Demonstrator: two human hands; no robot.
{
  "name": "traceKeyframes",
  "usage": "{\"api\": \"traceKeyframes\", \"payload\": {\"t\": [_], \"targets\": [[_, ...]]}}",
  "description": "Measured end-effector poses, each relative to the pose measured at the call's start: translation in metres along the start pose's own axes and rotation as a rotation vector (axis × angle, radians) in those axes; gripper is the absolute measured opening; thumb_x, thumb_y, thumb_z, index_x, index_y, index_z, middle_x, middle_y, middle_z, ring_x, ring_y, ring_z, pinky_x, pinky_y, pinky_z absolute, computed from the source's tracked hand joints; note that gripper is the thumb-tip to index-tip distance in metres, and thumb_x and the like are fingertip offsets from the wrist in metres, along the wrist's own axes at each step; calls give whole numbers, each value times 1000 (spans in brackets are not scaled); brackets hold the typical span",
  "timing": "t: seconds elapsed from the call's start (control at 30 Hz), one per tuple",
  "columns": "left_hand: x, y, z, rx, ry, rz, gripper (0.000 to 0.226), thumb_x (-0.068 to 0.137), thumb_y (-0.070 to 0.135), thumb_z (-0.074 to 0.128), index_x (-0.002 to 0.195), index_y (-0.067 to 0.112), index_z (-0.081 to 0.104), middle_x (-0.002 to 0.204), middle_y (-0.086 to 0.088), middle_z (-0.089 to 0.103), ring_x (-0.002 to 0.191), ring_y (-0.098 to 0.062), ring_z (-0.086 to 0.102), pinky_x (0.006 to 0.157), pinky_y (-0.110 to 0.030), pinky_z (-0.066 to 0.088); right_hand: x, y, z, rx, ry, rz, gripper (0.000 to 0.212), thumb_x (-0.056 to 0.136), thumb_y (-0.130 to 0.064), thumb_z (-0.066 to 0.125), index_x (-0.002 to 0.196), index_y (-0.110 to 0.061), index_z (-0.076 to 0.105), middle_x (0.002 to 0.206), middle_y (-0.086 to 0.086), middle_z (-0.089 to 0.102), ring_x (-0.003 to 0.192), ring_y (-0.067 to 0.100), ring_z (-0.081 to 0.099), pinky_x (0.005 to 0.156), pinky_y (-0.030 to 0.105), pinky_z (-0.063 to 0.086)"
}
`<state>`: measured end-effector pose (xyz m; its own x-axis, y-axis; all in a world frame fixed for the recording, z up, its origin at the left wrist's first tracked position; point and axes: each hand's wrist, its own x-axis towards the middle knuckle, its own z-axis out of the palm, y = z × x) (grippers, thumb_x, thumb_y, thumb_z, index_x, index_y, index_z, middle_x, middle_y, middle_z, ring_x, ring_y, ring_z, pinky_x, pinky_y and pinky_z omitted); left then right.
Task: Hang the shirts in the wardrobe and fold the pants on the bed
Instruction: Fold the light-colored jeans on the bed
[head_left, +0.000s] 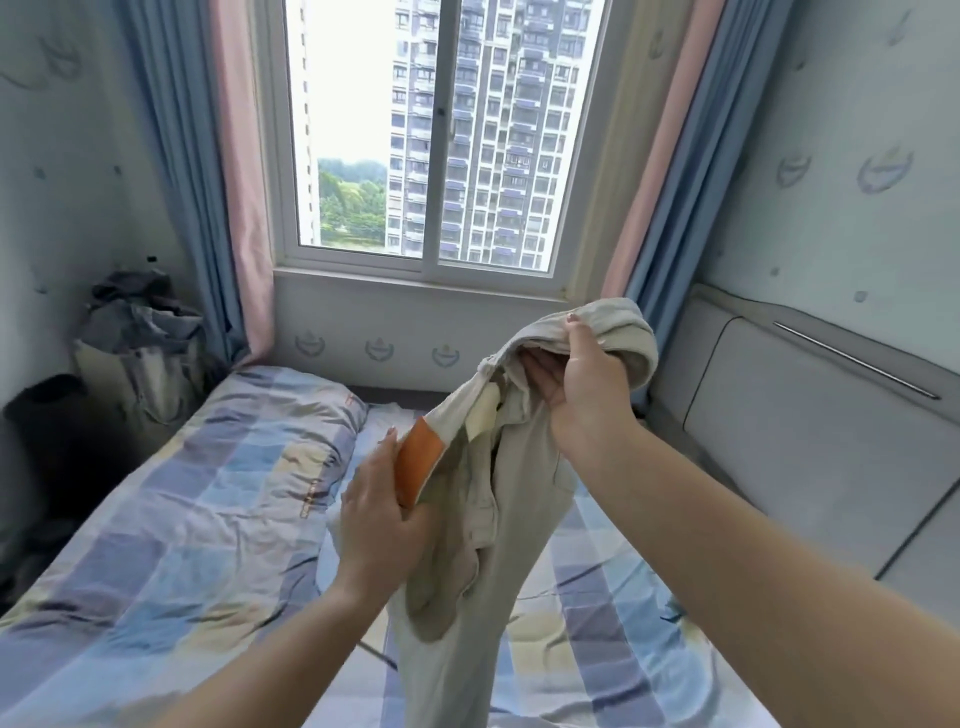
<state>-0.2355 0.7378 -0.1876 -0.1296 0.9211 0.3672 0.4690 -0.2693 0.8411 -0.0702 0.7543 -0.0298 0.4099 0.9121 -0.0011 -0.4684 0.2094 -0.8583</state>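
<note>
Beige pants (467, 597) hang above the checked bed (171, 519), near its middle. Right hand (587, 374) grips their bunched waistband up high; left hand (379, 514) pinches a lower fold beside an orange patch (415, 462).

Both arms raised; right hand (582, 374) and left hand (382, 499) gripping.

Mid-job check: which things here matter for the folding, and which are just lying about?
Job: beige pants, held up by the right hand at the waistband and the left hand at the orange patch; bed.
Lying about: pillow, laundry bag, curtains.
</note>
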Motion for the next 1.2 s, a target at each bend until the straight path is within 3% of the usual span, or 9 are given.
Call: {"api": "traceKeyframes", "payload": {"t": [0.1, 0.23, 0.37, 0.53, 0.7, 0.83, 0.93, 1.03, 1.2], "targets": [[26, -34, -9, 6, 64, -51, 54, 76, 28, 48, 126, 12, 59, 124, -8, 59, 120, -29, 49, 98, -40, 38, 27, 0, -11, -8, 20, -18, 18, 94, -26, 58, 99, -9, 61, 109, 13, 67, 95, 26, 67, 81, 34, 58], [60, -50, -13, -297, 115, -410, 22, 89, 24, 48, 90, 20, 70, 104, -12, 69, 95, -32, 62, 83, -47, 53, 75, -2, -29, -55, 26, -32, 18, 93, -28, 58, 96, -10, 61, 107, 11, 68, 94, 24, 67, 83, 35, 57], [122, -16, -1, -586, 202, -463, 30, 100, 14, 35, 115, 20, 61, 105, -14, 63, 85, -30, 61, 69, -39, 55, 131, -1, -49, -191, 18, -26, 29, 86, -43, 60, 94, -16, 63, 104, 8, 70, 97, 26, 67, 92, 42, 53], [196, 43, 9, -768, 325, -434, 32, 98, 6, 27, 96, 10, 59, 91, -14, 62, 76, -25, 63, 55, -32, 55, 192, -16, -70, -414, 37, -81, 64, 69, -65, 61, 108, -14, 63, 101, 1, 67, 95, 25, 64, 94, 48, 50], [246, 89, 7, -865, 419, -356, 31, 98, 15, 30, 104, 6, 59, 91, -13, 65, 80, -24, 66, 63, -35, 57, 233, -39, -86, -396, -118, -97, 60, 56, -68, 75, 92, -21, 64, 93, 4, 68, 93, 27, 64, 85, 44, 50], [281, 129, -8, -791, 491, -222, 32, 96, 15, 31, 97, 8, 62, 91, -11, 67, 80, -21, 68, 61, -33, 57, 269, -50, -98, -216, -154, -104, 39, 86, -24, 68, 120, -11, 53, 107, 11, 65, 97, 28, 63, 84, 41, 54], [298, 158, -20, -728, 525, -132, 24, 94, 15, 38, 83, 16, 60, 82, -5, 66, 73, -14, 68, 62, -30, 57, 284, -53, -99, -323, -181, -136, 44, 87, -16, 64, 126, -13, 45, 94, 6, 63, 76, 18, 58, 62, 28, 51], [313, 173, -26, -564, 525, -42, 5, 84, 23, 54, 84, 23, 59, 89, -5, 64, 89, -20, 68, 73, -36, 59, 291, -55, -87, -523, -297, -167, 29, 89, -17, 63, 114, -20, 50, 82, 1, 58, 62, 10, 48, 48, 15, 38], [317, 185, -29, -306, 621, 19, 16, 81, 26, 66, 75, 24, 51, 81, -4, 57, 81, -24, 60, 80, -48, 57, 307, -51, -60, -589, -324, -130, 11, 83, -12, 63, 93, -10, 59, 88, 9, 59, 82, 22, 54, 71, 32, 43]]}}
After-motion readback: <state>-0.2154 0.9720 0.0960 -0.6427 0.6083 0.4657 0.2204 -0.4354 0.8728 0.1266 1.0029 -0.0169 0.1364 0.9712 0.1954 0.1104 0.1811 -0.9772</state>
